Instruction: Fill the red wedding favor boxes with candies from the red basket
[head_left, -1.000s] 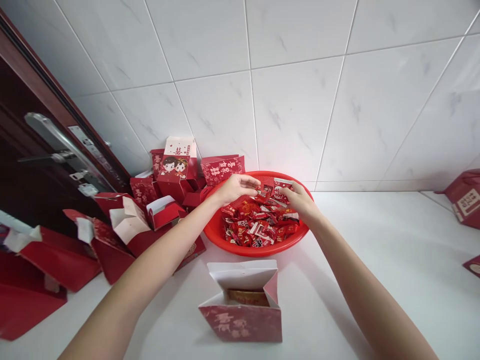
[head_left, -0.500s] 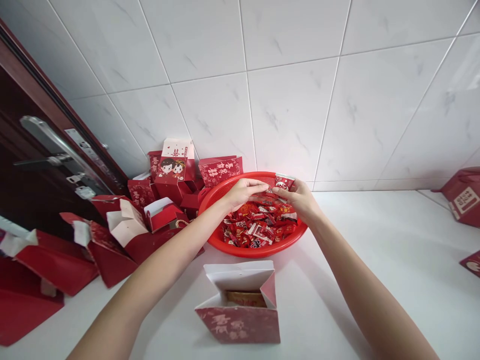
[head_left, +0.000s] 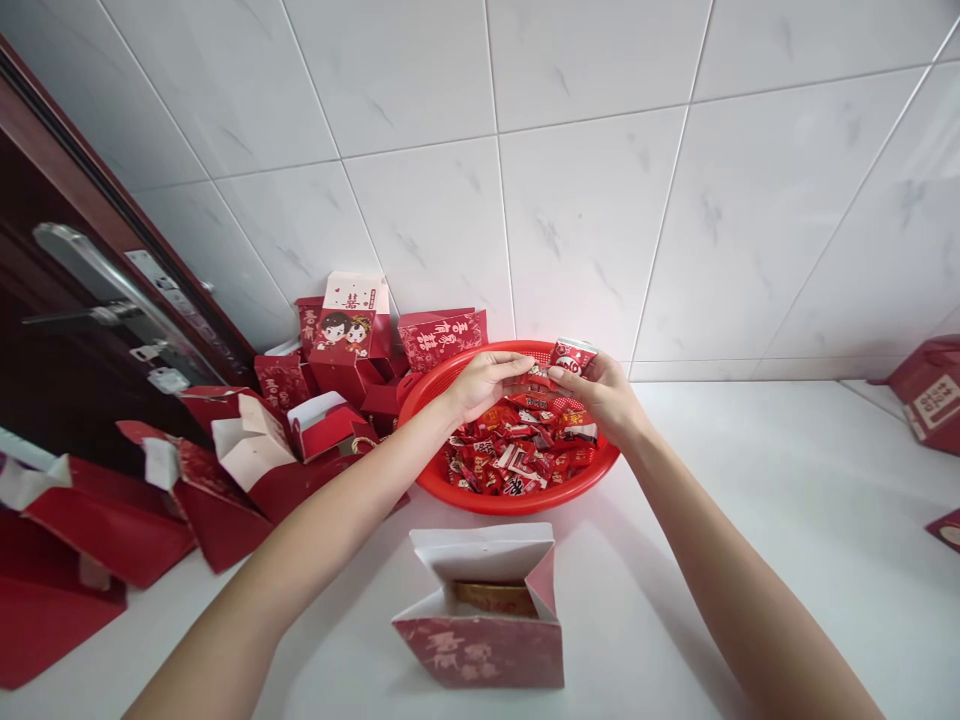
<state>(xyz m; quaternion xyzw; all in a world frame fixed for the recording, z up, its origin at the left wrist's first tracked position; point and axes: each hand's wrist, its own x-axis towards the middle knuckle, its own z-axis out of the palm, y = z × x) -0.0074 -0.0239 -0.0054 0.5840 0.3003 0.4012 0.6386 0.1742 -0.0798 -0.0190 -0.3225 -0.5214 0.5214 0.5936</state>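
Here, both hands are over the far half of the basket point(head_left: 517, 502), above the loose sweets point(head_left: 510, 455) heaped in it. The left hand point(head_left: 480, 385) is narrowed to a pinch, its fingertips on a small sweet point(head_left: 538, 371) whose detail is hard to make out. That sweet sits just beyond the left thumb and finger, in the short gap between the two hands, with the right thumb close against it; whether the right thumb presses on it I cannot tell. The right hand point(head_left: 611, 395) is closed on a red and white packet point(head_left: 574, 354), which stands up past its fingers on the side toward the wall point(head_left: 585, 220), near the basket's far rim.

Nearer the person, just beside the basket, a box point(head_left: 480, 650) stands on the bench point(head_left: 750, 480) with its top spread open and a gold-coloured item point(head_left: 495, 598) inside. It lies below and well apart from both hands. Left of the basket, beyond the left forearm, more red boxes point(head_left: 289, 440) crowd together, several with their flaps up, beside the door point(head_left: 67, 300).
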